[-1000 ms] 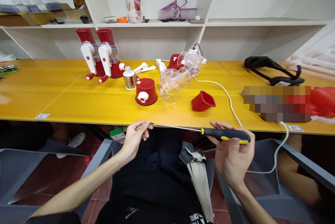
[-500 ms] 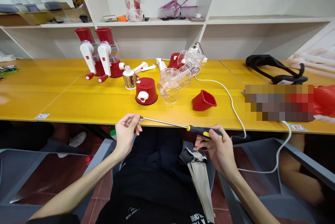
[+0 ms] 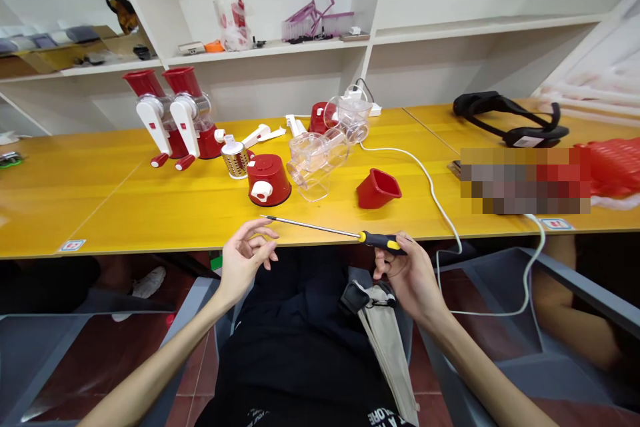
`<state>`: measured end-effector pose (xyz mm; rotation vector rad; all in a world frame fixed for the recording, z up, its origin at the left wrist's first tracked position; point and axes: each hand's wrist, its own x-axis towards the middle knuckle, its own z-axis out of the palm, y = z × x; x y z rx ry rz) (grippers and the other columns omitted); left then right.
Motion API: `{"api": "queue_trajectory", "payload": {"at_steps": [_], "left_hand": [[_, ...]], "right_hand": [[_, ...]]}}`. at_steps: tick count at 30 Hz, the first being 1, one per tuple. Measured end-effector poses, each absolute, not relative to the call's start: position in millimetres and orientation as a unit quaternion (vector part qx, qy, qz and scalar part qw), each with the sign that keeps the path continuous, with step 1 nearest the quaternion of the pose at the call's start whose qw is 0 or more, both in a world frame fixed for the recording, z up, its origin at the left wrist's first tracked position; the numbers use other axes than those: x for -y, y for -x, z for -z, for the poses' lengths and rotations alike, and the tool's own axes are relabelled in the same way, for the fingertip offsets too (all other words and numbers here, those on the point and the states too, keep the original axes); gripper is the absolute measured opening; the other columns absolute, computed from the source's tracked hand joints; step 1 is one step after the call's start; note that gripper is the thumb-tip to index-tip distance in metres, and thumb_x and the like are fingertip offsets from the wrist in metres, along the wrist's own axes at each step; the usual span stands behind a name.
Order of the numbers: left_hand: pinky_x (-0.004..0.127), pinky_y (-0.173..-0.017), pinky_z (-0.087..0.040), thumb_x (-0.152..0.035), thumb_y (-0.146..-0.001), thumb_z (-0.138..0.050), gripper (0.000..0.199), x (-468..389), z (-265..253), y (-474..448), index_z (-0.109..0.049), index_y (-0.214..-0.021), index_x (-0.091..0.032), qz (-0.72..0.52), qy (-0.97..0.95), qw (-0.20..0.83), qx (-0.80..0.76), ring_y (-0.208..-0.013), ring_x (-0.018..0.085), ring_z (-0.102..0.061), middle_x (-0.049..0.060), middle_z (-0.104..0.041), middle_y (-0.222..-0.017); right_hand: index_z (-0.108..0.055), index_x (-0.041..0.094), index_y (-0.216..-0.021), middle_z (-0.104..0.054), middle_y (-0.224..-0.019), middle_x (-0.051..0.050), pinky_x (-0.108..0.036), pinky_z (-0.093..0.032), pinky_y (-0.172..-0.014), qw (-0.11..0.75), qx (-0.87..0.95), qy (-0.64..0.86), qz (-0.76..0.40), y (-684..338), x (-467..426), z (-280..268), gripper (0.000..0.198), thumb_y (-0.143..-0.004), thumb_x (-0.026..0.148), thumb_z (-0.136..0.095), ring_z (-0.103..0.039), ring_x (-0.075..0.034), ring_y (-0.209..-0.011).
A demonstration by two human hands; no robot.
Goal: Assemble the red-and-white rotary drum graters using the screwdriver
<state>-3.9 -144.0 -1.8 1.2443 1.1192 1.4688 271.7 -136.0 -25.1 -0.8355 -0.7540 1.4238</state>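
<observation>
above the near edge of the bench (image 3: 115, 220), gripping a screwdriver (image 3: 335, 231) by its black and yellow handle in the right hand (image 3: 413, 279), with fingers closed around the handle's end; pointing the shaft, slightly raised at the tip, toward the left hand (image 3: 240, 266). on that side, holding the fingers released and loosely curled, thumb parted from forefinger, with the metal tip just beside the forefinger; impossible to tell touching from nearly touching. farther back on the bench, showing two upright red and white rotary graters (image 3: 175, 110) side by side, then a perforated metal drum (image 3: 235, 159) near a white crank (image 3: 257, 136). straight ahead of the screwdriver, showing a red base (image 3: 270, 177) with a white knob facing front, beside clear plastic housings (image 3: 315, 154). to the right of those, showing a red hopper (image 3: 377, 189), a white cable (image 3: 431, 186) running off the near edge, and a black strapped headset (image 3: 510, 122). behind everything, showing white shelving (image 3: 490, 30).
</observation>
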Motion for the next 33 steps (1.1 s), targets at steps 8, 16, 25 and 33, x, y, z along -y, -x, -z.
{"api": "queue_trajectory", "payload": {"at_steps": [8, 16, 25, 33], "left_hand": [[0.03, -0.087, -0.055, -0.041, -0.084, -0.069, 0.043, 86.3, -60.7, 8.7, -0.059, -0.122, -0.023, -0.547, -0.696, 0.163, -0.435, -0.105, 0.02, -0.066, 0.009, -0.067, -0.12], [0.05, -0.115, -0.037, -0.054, -0.078, -0.07, 0.086, -26.5, -117.2, -1.2, -0.038, -0.149, -0.017, -0.242, -0.881, 0.125, -0.388, -0.139, 0.033, -0.048, 0.018, -0.047, -0.152], [0.055, -0.107, -0.042, -0.063, -0.074, -0.072, 0.085, -18.9, -112.3, -19.1, -0.048, -0.14, -0.016, -0.271, -0.849, 0.054, -0.451, -0.127, 0.038, -0.055, 0.021, -0.053, -0.14], [0.046, -0.107, -0.044, -0.051, -0.077, -0.075, 0.076, -25.4, -103.8, -10.0, -0.046, -0.14, -0.02, -0.308, -0.864, 0.075, -0.39, -0.125, 0.03, -0.058, 0.016, -0.062, -0.133]], "right_hand": [[-0.052, 0.019, -0.077, -0.057, -0.059, 0.005, -0.014, -0.042, -0.036, 0.656, 0.264, 0.351, -0.614, -286.5, 126.7, 20.8, 0.034, -0.071, 0.042, -0.076, -0.045, -0.005, -0.041], [-0.054, 0.017, -0.086, -0.051, -0.063, 0.005, -0.013, -0.036, -0.039, 0.718, 0.202, 0.339, -0.574, -314.0, 120.4, -1.4, 0.032, -0.075, 0.042, -0.071, -0.04, -0.004, -0.046], [-0.054, 0.019, -0.071, -0.05, -0.056, 0.0, -0.017, -0.032, -0.035, 0.775, 0.252, 0.361, -0.453, -345.5, 111.3, -56.7, 0.019, -0.08, 0.036, -0.058, -0.035, -0.006, -0.04], [-0.054, 0.022, -0.07, -0.057, -0.06, -0.001, -0.021, -0.037, -0.04, 0.784, 0.394, 0.329, -0.35, -354.3, 93.8, -102.4, 0.021, -0.09, 0.027, -0.054, -0.047, -0.009, -0.045]]}}
